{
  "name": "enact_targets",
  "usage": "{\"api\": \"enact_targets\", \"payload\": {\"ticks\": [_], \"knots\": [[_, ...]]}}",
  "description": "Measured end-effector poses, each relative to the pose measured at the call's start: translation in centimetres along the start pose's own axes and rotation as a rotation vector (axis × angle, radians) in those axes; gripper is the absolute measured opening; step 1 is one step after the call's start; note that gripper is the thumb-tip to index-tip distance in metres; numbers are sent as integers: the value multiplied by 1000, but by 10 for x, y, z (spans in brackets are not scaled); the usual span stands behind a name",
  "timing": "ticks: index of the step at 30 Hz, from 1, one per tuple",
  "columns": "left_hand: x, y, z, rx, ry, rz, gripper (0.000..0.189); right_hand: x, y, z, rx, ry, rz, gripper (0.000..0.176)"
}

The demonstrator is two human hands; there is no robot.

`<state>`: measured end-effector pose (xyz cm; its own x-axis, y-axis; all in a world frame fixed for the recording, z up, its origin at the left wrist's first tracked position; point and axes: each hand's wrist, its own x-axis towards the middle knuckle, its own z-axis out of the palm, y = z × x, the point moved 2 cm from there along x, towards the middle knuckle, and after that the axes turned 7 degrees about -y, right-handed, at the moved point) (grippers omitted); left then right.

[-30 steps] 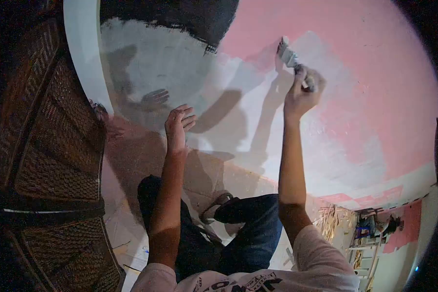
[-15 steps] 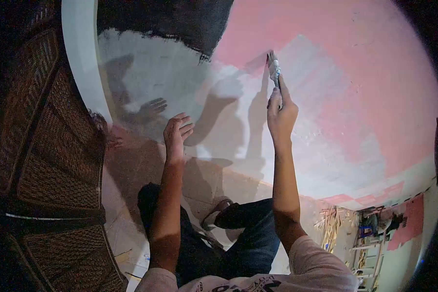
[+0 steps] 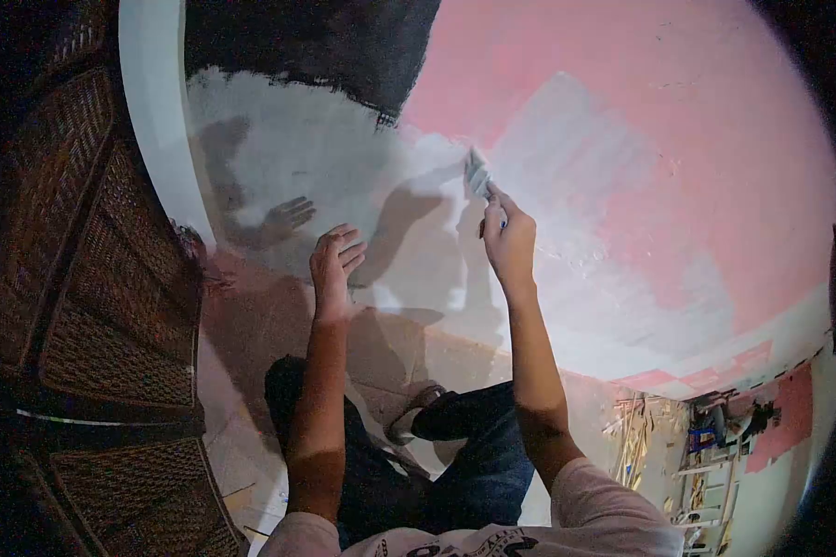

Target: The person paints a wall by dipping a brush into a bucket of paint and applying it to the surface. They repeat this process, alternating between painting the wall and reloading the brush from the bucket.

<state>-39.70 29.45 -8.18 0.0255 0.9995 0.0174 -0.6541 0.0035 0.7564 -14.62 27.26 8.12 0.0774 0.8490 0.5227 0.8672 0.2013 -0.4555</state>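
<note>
A paintbrush [image 3: 478, 174] is gripped by its handle in my right hand [image 3: 510, 243], its bristles at the wall where white paint meets pink. Around it the wall [image 3: 567, 176] carries a broad patch of pale, whitish paint over pink. To the left lies a grey area [image 3: 288, 130], with a black painted area [image 3: 316, 42] above it. My left hand [image 3: 336, 265] is raised in front of the grey area, fingers apart and holding nothing. Both hands throw shadows on the wall.
Dark woven panels [image 3: 121, 306] stand close along the left, beside a white curved post [image 3: 158, 121]. Below me is the tiled floor [image 3: 390, 371]. At lower right are wood strips [image 3: 633, 436] and a white ladder-like frame [image 3: 715, 487].
My right hand has moved the paintbrush down and left along the wall. My left hand has hardly shifted. The view has tilted slightly.
</note>
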Motion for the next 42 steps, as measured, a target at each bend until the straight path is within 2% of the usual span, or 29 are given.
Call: {"api": "enact_targets", "payload": {"ticks": [3, 4, 5, 6, 7, 9, 12, 17, 18, 21, 22, 25, 28, 31, 33, 36, 39, 40, 42], "knots": [[-4, 0, 0, 5, -9, 2, 46, 18, -16, -23, 52, -28, -68, 33], [-5, 1, 0, 12, -1, -10, 46, 33, -25, -36, -18, 2, -119, 32], [-4, 4, -2, 19, 7, -21, 46, 43, -46, -54, 38, 57, -133, 32], [-3, 5, -2, 26, 15, -31, 47, 62, -39, -69, -50, 100, -190, 33], [-4, 5, -1, 24, 12, -23, 47, 72, -53, -83, 42, 152, -130, 34], [-3, 5, 1, 15, 9, -3, 47, 82, -71, -100, 120, 234, -147, 32], [3, -1, -1, 9, 20, -27, 48, 68, -80, -83, 127, 419, -328, 33], [1, -6, -7, -17, 3, -10, 48, 30, -25, -16, -33, 224, -227, 41], [1, -3, -6, -25, -5, 12, 48, 20, -21, -12, -57, 116, -76, 39], [3, -2, -12, -25, 11, 5, 47, 15, -24, -22, 18, -106, 81, 38], [3, -2, -13, -11, 13, 6, 47, 17, -29, -32, -23, -43, -79, 38], [4, -3, -11, 7, 10, 3, 47, 30, -73, -64, 149, 237, -168, 40], [4, -3, -9, -10, 20, 4, 46, 44, -83, -74, 173, 354, -201, 41], [4, -5, -7, -11, 15, -4, 46, 42, -11, -23, -54, 241, -210, 43], [0, 2, -2, 12, 8, -7, 46, 7, 1, 12, -145, 176, -125, 40], [-5, 9, 0, -11, 11, -11, 46, -24, 11, 40, -98, -24, 70, 39], [-2, 2, -12, -15, -6, 6, 46, -13, 1, 20, -9, 27, 45, 39], [0, 3, -16, -15, -7, 9, 46, -8, -28, -3, 13, 96, -50, 40], [2, 2, -20, -19, -15, 5, 46, 7, -62, -31, 128, 249, -116, 41]]}}
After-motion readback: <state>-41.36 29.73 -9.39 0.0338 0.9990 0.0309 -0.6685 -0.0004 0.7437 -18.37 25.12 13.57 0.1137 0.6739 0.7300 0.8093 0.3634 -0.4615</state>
